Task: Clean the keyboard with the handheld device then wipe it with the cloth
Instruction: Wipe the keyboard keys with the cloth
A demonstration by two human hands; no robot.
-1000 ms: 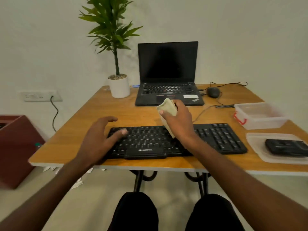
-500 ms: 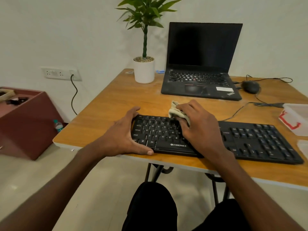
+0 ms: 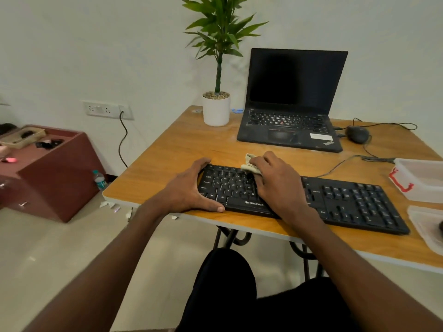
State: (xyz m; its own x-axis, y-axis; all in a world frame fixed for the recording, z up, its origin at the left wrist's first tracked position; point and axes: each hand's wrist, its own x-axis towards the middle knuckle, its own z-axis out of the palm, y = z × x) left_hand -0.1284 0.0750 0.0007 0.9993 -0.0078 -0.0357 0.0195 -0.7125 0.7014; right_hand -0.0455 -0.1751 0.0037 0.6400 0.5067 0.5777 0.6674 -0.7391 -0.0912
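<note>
Head view: your left hand is gripping the left end of the black plastic Zebronics keyboard, thumb on its near edge, fingers over its far corner. Your right hand is holding the crumpled beige cloth against the upper keys. The keyboard is lying along the near edge of the wooden table.

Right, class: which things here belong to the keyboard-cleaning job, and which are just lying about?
In use:
keyboard
cloth
left hand
right hand

Lying about:
laptop
mouse
potted plant
plastic container
water bottle
</note>
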